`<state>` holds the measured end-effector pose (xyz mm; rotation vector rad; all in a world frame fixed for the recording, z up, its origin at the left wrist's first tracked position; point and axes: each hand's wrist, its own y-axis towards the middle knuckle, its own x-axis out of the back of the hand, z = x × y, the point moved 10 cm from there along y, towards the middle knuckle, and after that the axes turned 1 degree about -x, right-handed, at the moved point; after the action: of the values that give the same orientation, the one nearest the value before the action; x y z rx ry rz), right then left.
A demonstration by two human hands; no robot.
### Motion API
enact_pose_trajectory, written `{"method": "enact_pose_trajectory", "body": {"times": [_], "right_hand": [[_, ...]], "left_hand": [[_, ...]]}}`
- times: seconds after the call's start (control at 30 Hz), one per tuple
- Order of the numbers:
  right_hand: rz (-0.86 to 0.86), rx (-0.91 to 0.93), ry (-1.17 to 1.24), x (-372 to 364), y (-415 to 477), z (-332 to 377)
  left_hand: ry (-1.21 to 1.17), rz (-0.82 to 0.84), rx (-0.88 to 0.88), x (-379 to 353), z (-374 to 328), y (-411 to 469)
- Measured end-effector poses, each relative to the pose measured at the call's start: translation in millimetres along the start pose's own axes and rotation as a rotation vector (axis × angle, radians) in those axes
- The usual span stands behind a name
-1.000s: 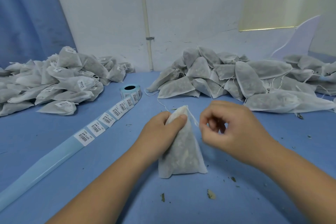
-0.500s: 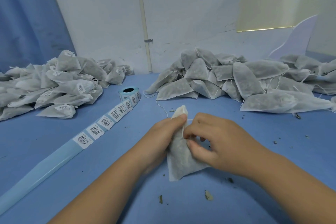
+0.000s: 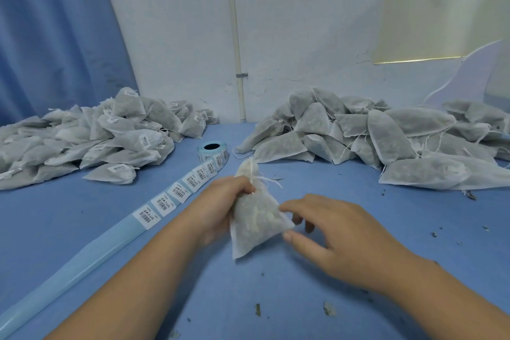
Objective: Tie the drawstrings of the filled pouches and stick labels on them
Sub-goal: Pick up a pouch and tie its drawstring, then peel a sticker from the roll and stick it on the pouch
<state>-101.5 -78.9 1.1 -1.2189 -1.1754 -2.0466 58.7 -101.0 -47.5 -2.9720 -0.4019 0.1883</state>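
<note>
One pouch (image 3: 255,225): upright, neck cinched, drawstring (image 3: 266,180) seemingly tied.
Left hand (image 3: 220,207): fingers clamped round its neck, steadying.
Right hand (image 3: 339,237): fingers apart, beside its body.
Label strip (image 3: 176,193): just left of the clamped fingers, ready.

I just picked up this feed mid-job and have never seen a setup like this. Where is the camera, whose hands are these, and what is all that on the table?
No machine here: a person works with bare hands, and the single picture comes from a camera worn on the head, looking forward and down. The left hand grips a filled pouch just below its neck, where the drawstring looks knotted. The right hand is open, fingers at the pouch's lower corner. On the blue table lies a label strip running from a roll. The left pile carries labels; the right pile shows none and has loose strings.
</note>
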Motion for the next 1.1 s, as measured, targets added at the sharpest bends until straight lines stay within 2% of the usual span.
{"method": "enact_pose_trajectory", "body": {"times": [0.1,0.23,0.37,0.47,0.6,0.77,0.93,1.1], "right_hand": [[0.125,0.014,-0.03,-19.5,-0.2,4.8],[0.197,0.102,-0.118,-39.9,7.5,19.1],[0.266,0.165,-0.145,-64.3,39.7,42.5],[0.296,0.136,-0.088,-83.0,79.3,58.8],[0.161,-0.01,0.118,-98.3,142.3,68.1],[0.052,-0.17,0.258,-131.7,182.2,68.5],[-0.026,-0.077,0.237,-150.4,171.1,94.5],[-0.067,-0.021,0.213,-148.7,165.9,113.3]], "left_hand": [[-0.012,-0.133,-0.011,55.2,-14.6,-7.7],[-0.264,-0.243,0.011,134.0,-18.6,-31.0],[-0.459,-0.247,0.027,169.9,-12.6,-40.7],[-0.518,-0.225,0.074,176.6,-11.5,-42.1],[-0.601,-0.213,0.121,184.6,-7.4,-44.0],[-0.533,-0.301,0.113,211.1,-7.8,-48.4],[-0.369,-0.328,0.17,227.8,0.2,-50.1],[-0.395,-0.3,0.212,229.0,6.7,-46.2]]}}
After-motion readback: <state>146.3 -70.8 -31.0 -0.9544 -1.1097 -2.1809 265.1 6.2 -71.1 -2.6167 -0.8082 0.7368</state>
